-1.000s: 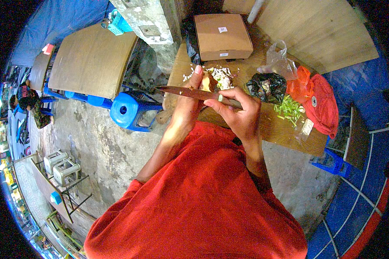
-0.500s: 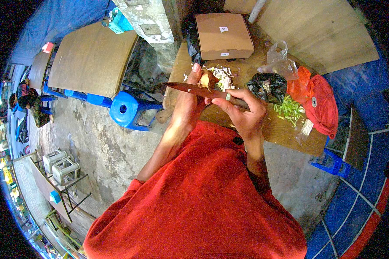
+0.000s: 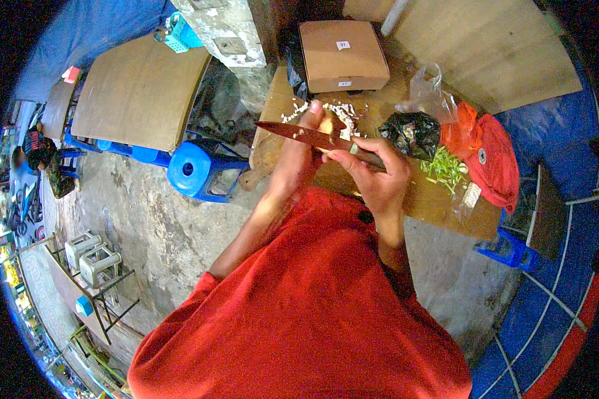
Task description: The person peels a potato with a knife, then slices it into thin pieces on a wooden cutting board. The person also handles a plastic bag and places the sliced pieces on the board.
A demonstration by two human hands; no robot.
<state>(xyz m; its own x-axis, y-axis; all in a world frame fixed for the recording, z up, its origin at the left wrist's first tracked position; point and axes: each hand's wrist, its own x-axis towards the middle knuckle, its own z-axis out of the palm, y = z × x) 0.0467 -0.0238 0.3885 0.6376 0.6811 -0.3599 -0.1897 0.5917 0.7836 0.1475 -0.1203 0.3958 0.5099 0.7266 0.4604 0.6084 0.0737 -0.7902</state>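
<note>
Going left to right, we start at upper centre with our left hand [image 3: 297, 150], its thumb raised. It is closed around a round yellowish piece [image 3: 328, 124], too blurred for us to name, held up over the tabletop [image 3: 446, 211]. Compared with half a second ago, the thumb and the piece sit a little farther right. The knife [image 3: 298, 133] lies across them, its tip pointing left and a touch higher in the frame than before. That suggests to us a short paring stroke along the piece, with the work on it still under way. White chopped bits [image 3: 353, 114] lie just beyond, as they did before. Right of centre, our right hand [image 3: 381, 171] is clamped on the knife's handle, its thumb near the piece. Farther right, green cuttings [image 3: 446, 167] lie untouched.
</note>
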